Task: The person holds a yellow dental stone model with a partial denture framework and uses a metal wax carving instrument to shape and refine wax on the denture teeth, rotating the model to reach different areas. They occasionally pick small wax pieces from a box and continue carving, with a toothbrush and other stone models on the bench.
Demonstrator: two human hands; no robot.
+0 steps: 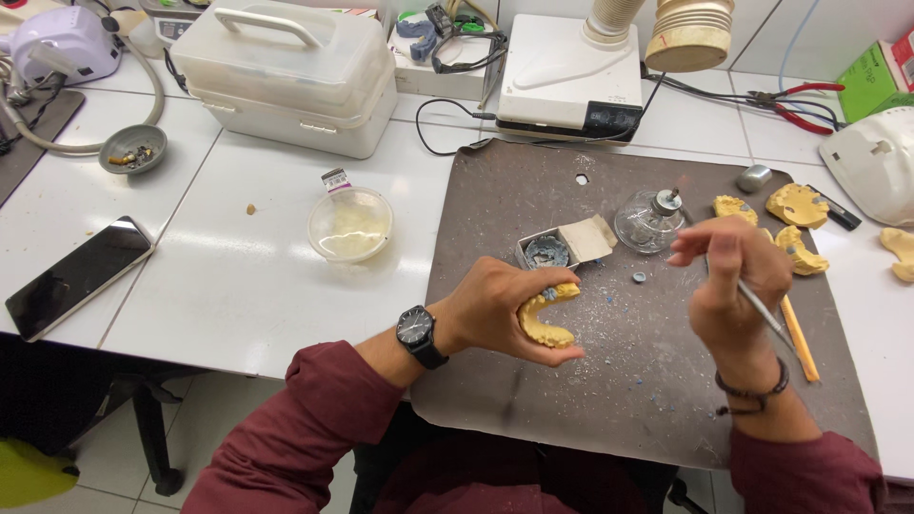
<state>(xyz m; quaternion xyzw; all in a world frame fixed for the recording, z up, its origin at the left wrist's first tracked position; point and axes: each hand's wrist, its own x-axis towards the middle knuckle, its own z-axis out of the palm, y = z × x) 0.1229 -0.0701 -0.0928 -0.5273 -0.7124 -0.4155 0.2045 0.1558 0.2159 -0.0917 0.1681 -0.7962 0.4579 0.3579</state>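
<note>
Cast (pixel 545 314), a yellow horseshoe-shaped dental model, is sitting in the left hand (pixel 503 312), whose fingers are curling around it and gripping it just above the near part of the dark mat (pixel 533 400). A black watch (pixel 419 335) is circling that wrist. The right hand (pixel 735 281) is hovering to the right, well apart from the cast, its fingers pinching a thin metal tool (pixel 766 316) that is slanting down toward the wrist. An orange stick (pixel 800 340) is lying on the mat just beside that hand. Blue crumbs are dotting the mat between the hands.

Farther back, a small box (pixel 560 247) with blue wax is lying open on the mat, near a glass burner (pixel 649 221). More yellow casts (pixel 798 205) are resting at the mat's far right corner. Left of the mat, a clear lidded tub (pixel 350 225) is standing on the white table (pixel 238 286), and a phone (pixel 78 276) is lying near the table's left edge. At the back, a white plastic case (pixel 286 76) is standing beside a white machine (pixel 569 81), with red pliers (pixel 795 103) off to the right.
</note>
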